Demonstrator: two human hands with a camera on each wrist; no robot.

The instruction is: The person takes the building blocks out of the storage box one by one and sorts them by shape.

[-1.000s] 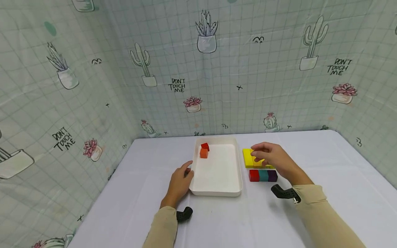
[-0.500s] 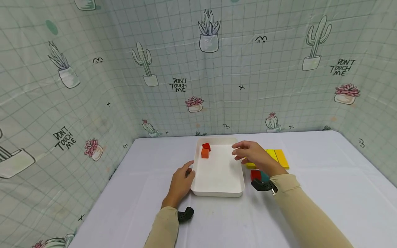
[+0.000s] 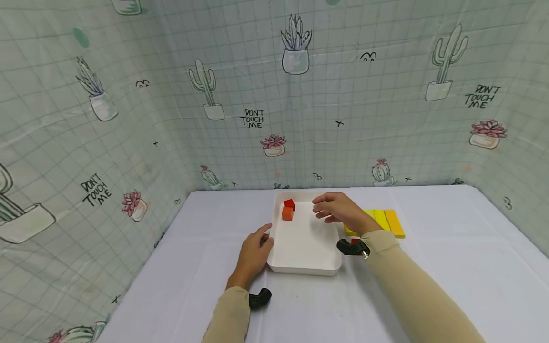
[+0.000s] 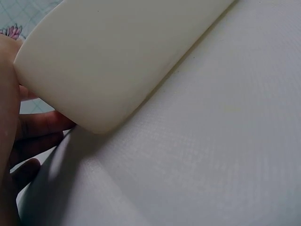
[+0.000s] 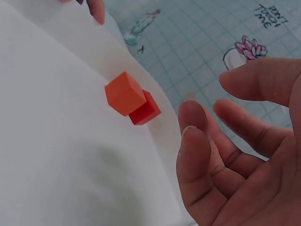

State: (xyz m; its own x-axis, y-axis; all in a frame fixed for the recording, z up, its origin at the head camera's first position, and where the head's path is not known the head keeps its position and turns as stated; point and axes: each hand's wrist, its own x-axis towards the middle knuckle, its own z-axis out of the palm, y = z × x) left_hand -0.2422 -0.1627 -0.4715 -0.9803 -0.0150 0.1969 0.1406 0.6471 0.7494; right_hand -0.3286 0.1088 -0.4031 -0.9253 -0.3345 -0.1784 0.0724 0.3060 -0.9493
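Note:
My left hand (image 3: 252, 257) touches the left wall of a white tray (image 3: 304, 270), its fingers relaxed; the left wrist view shows them by the tray's corner (image 4: 101, 120). Over the tray's right side hovers my right hand (image 3: 340, 209). In the right wrist view its fingers (image 5: 195, 155) are loosely bent and the thumb stands apart, with nothing held between them. An orange cube (image 3: 287, 213) lies in the tray's back left area. Touching it is a red block (image 3: 289, 204), also seen in the right wrist view.
Flat yellow blocks (image 3: 388, 221) lie side by side right of the tray, partly behind my right forearm. A red cube (image 3: 356, 241) peeks out beside the black wrist camera (image 3: 353, 247). A cactus-print cloth (image 3: 343, 95) stands behind the white table (image 3: 206, 228).
My right hand has moved left from above the yellow blocks to over the tray. The forearm now covers the teal and purple cubes. My left hand stays at the tray.

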